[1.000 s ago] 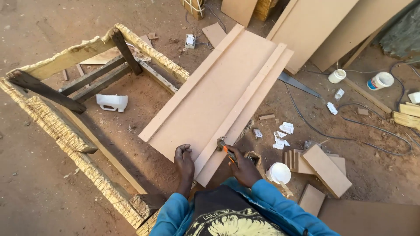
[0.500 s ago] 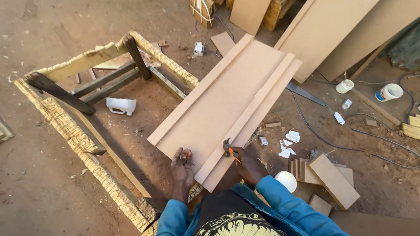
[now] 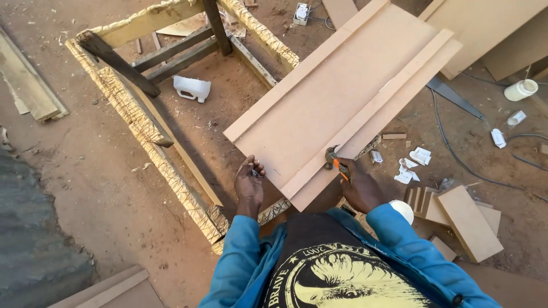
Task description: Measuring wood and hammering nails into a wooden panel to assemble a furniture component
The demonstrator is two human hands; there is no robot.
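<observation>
Down at the board's near corner, our right hand (image 3: 358, 185) now grips the orange-handled tool (image 3: 335, 162) on the strip's end, shifted from a second ago; our left hand (image 3: 249, 181) pinches small nails. That fibreboard panel (image 3: 337, 97) lies across the wooden frame (image 3: 123, 111), running near-left to far-right.

An open-air carpentry yard on bare reddish dirt ground (image 3: 114, 188); fibreboard panels (image 3: 337, 102) lie across a rough wooden frame (image 3: 137, 122); offcut blocks (image 3: 465, 219), a handsaw (image 3: 454, 97) and trailing cables (image 3: 456, 154) litter the earth.
</observation>
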